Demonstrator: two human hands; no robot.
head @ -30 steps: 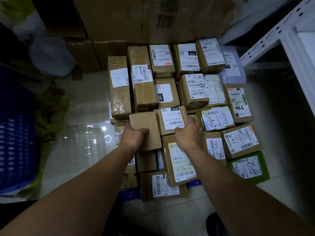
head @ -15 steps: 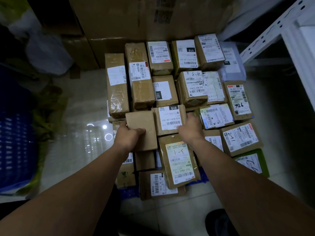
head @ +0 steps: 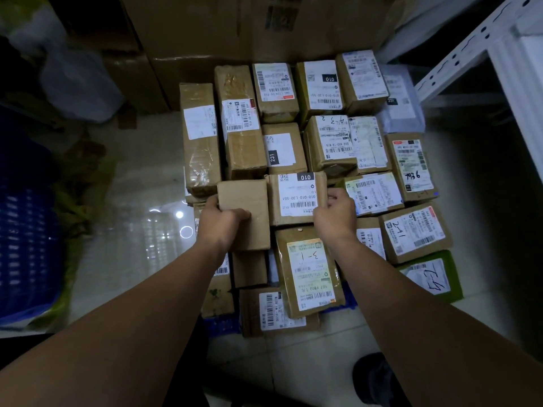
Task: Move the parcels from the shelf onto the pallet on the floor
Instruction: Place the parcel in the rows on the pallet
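Two hands down on a tight layer of parcels, seen from above in dim light. Grips a plain parcel [head: 246, 207] with the left hand [head: 223, 224]: thumb across the top face, fingers wrapped round the left side and out of sight. Plain parcel lying on top of the layer toward the pallet's left edge, touching the 010 parcel [head: 296, 198] beside it. Holds that 010 parcel with the right hand [head: 335, 218], fingers curled over its right edge, tips tucked down into the gap against the next box; cannot tell how deep.

Of the pallet [head: 220, 324] itself, only slivers of blue along the near edge, the rest buried under boxes. Several lower parcels half covered by the forearms and by the parcel marked 3-1 [head: 308, 271]. Most label print too small or blurred to read. Green parcel [head: 432, 277] at the near right corner, tilted.

Pale glossy floor tiles [head: 132, 230] to the left, with round light reflections. Large cartons [head: 235, 24] standing just behind the far edge, cut off by the top of the view. White slotted shelf frame [head: 470, 60] at upper right, mostly out of view. Blue crate [head: 23, 245] at far left, blurred. Dark shoe [head: 379, 377] on the tiles at the bottom, partly hidden.
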